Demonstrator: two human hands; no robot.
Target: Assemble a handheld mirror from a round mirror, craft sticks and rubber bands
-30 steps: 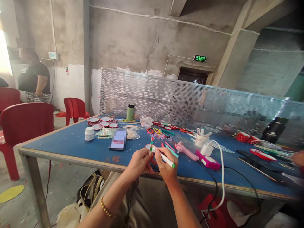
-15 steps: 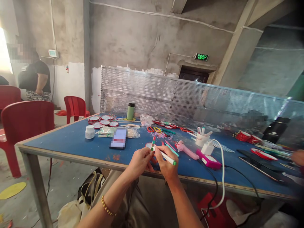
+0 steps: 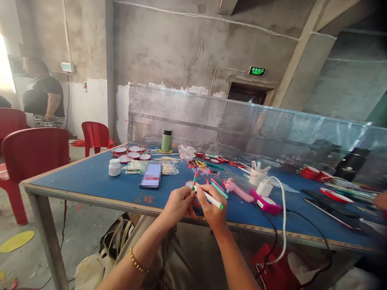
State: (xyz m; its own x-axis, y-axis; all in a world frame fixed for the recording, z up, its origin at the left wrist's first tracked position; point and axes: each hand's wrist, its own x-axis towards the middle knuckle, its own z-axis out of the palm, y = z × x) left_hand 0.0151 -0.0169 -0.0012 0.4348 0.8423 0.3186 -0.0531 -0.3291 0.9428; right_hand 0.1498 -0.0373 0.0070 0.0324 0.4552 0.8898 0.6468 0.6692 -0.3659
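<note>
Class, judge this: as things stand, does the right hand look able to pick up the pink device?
Probably not yet: the right hand holds a marker, which it would likely put down first, though nothing tall blocks its way to the pink device.

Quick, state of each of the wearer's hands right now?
Left hand: closed, fingers pinching the red-and-green stick.
Right hand: closed, holding the marker in a writing grip.

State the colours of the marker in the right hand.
The marker has a white barrel and a green end; head view.
</note>
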